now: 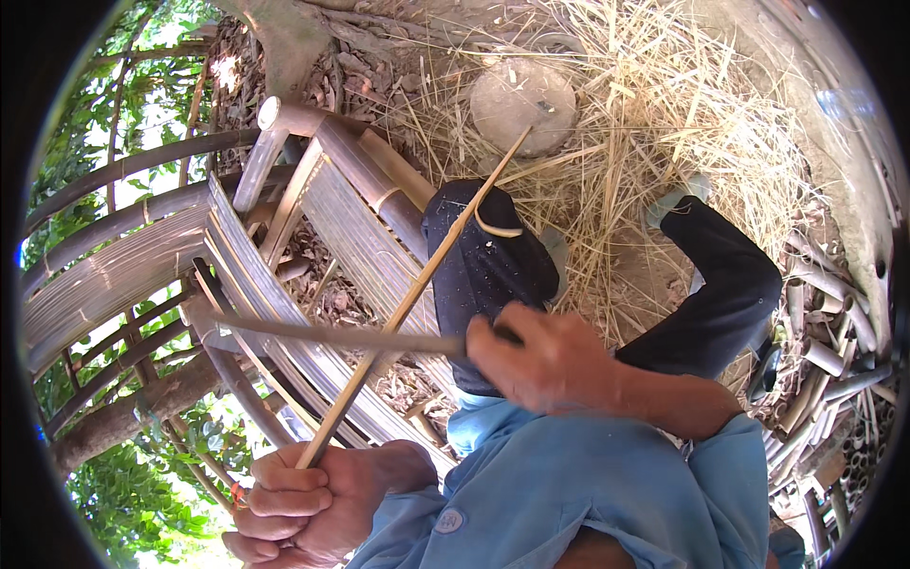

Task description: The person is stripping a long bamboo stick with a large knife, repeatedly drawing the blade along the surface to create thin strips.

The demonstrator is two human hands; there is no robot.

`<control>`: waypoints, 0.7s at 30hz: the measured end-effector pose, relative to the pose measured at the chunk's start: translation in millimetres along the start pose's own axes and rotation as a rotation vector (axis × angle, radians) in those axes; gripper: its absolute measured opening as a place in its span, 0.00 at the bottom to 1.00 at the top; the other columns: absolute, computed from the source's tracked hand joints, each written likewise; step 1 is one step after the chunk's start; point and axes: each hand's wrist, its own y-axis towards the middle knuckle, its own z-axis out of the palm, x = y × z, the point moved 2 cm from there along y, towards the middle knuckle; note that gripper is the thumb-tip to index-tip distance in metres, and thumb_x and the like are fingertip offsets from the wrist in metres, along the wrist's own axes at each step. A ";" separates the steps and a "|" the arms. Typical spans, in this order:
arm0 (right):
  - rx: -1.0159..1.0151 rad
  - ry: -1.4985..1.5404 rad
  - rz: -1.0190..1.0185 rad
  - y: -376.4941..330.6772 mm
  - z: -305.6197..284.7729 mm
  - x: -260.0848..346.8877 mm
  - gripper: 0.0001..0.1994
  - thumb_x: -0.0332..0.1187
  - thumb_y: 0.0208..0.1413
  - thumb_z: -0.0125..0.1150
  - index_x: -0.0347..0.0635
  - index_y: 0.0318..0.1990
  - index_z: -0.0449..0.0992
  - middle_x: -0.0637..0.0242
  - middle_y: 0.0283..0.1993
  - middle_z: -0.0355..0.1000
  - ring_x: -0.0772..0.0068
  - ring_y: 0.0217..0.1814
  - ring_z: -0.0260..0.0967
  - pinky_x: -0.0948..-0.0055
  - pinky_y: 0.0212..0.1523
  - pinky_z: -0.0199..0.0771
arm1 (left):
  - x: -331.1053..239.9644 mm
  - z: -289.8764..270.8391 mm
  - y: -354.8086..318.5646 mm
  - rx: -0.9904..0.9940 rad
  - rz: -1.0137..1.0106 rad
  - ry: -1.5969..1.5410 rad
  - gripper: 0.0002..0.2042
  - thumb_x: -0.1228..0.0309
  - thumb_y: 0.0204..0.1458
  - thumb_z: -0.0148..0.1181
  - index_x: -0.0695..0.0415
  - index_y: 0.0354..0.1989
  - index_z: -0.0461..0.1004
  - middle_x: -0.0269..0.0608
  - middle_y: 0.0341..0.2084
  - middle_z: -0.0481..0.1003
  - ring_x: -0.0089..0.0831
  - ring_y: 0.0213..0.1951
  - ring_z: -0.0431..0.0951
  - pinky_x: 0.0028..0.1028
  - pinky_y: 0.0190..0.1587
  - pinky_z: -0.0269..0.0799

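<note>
My left hand (308,503) is closed round the lower end of a long, thin bamboo stick (425,270). The stick slants up and away to the right, passing over my left knee. In my right hand (545,360) is the handle of a long knife; its blade (332,335) points left and crosses the stick a little above my left fist. Whether the edge bites into the stick I cannot tell. A curled pale shaving (497,229) hangs by the stick above my dark trouser leg (474,256), which is flecked with tiny chips.
A round wooden block (523,106) sits on the ground ahead, among heaped pale bamboo shavings (654,123). To my left stands a slatted bamboo bench (351,228) with a bamboo railing (142,209) behind it. Cut bamboo pieces (834,332) are piled at the right.
</note>
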 end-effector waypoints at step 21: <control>-0.064 -0.154 0.263 1.1 46.5 -151.5 0.12 0.29 0.54 0.60 0.46 0.46 0.71 0.58 0.28 0.70 0.56 0.22 0.75 0.58 0.17 0.74 | 12.9 20.1 -6.2 -0.176 0.167 0.016 0.19 0.50 0.70 0.37 0.49 0.32 0.60 0.24 0.14 0.48 0.16 0.09 0.50 0.21 0.09 0.45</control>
